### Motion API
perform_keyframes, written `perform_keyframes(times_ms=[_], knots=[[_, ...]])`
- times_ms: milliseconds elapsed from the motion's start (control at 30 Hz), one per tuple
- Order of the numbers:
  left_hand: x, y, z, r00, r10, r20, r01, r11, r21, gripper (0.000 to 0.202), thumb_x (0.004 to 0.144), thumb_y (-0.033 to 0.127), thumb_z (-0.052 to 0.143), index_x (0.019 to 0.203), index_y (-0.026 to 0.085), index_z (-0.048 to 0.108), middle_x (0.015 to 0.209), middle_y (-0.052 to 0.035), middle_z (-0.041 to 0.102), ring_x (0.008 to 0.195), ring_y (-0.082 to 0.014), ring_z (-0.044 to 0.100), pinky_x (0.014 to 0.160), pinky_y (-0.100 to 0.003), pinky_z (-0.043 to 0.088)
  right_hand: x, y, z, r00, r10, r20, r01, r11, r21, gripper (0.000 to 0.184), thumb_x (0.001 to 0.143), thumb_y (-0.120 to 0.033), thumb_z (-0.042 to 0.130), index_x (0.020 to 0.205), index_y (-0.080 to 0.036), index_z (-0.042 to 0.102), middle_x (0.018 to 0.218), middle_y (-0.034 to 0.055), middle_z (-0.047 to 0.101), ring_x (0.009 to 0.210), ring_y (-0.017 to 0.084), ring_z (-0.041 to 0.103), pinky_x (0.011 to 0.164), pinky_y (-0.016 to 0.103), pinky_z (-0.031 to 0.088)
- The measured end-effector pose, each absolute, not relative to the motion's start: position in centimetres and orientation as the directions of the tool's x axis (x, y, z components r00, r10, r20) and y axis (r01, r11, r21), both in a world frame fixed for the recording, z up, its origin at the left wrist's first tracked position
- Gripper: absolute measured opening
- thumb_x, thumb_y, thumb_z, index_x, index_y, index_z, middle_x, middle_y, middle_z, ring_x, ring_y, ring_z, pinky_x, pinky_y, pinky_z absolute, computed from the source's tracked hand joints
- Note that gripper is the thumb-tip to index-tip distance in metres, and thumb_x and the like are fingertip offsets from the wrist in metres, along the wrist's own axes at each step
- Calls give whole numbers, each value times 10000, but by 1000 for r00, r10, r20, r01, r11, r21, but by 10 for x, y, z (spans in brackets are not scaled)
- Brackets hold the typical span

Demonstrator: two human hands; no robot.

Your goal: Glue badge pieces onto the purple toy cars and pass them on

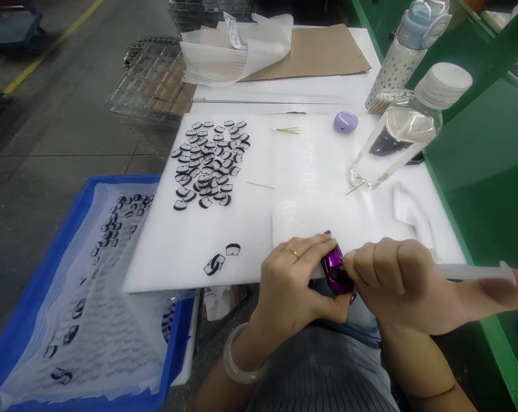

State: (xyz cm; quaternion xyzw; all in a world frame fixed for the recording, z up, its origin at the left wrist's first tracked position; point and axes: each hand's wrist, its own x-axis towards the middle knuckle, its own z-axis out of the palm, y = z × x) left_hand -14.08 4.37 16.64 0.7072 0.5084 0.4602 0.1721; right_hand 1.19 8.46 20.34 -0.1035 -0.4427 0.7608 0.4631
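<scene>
My left hand (289, 286) is closed on a glossy purple part (336, 270), gripping it between thumb and fingers at the table's front edge. My right hand (394, 280) is wrapped round a clear plastic syringe (467, 272), whose plunger end sticks out to the right with my thumb stretched along it. The syringe's tip is hidden behind my fingers, close against the purple part. On the white foam-covered table left of my hands lie a few small curved black-edged pieces (233, 250). Farther back are many more of these pieces (209, 166) in a loose group.
A clear bottle (396, 137) and a dotted flask (398, 63) stand at the right. A lilac case (345, 122) and thin sticks (288, 131) lie mid-table. Cardboard (323, 51) and foam sheets (216, 57) are at the back. A blue crate (76, 223) sits lower left.
</scene>
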Motion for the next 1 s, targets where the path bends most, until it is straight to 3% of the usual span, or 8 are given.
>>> perform_keyframes(times_ms=[233,400,533,733,933,1000], knots=[[-140,44,168,53,873,485,563,-427,708,485,610,294,722,1068,139,691,1106,-129,753,961,-298,730,809,-443,613,8,61,207,-454,852,261,-490,5,-872,583,968,-508,453,521,-204,234,453,-40,165,459,116,151,542,319,218],[-140,44,167,52,870,491,569,-430,701,477,628,325,722,1072,155,693,1107,-120,754,959,-300,731,817,-450,613,11,52,207,-395,889,233,-430,45,-902,570,956,-482,489,538,-202,219,479,-32,160,486,127,143,552,333,235],[-140,44,166,56,868,494,575,-432,695,492,628,336,737,1077,138,695,1110,-130,752,963,-295,730,814,-440,612,12,50,207,-356,902,245,-370,105,-923,593,974,-567,413,529,-209,252,472,-31,155,453,131,165,524,332,246],[-139,44,163,57,859,509,579,-444,684,494,654,382,743,1071,121,697,1104,-140,753,954,-297,731,793,-437,610,3,47,211,-283,923,261,-346,155,-925,612,945,-636,439,548,-205,263,452,-29,199,461,128,189,507,317,208],[-141,44,163,68,853,517,584,-454,673,445,734,417,730,1072,130,695,1102,-140,756,957,-296,735,786,-433,611,10,44,231,-412,901,133,-168,69,-983,509,987,-450,487,572,-190,350,506,-24,295,471,105,269,466,286,227],[-140,44,163,65,849,524,584,-458,670,460,708,396,739,1074,119,695,1093,-143,757,954,-298,734,786,-438,612,14,55,236,-387,907,167,-190,98,-977,502,973,-457,521,569,-198,376,525,-21,333,484,115,316,479,289,290]])
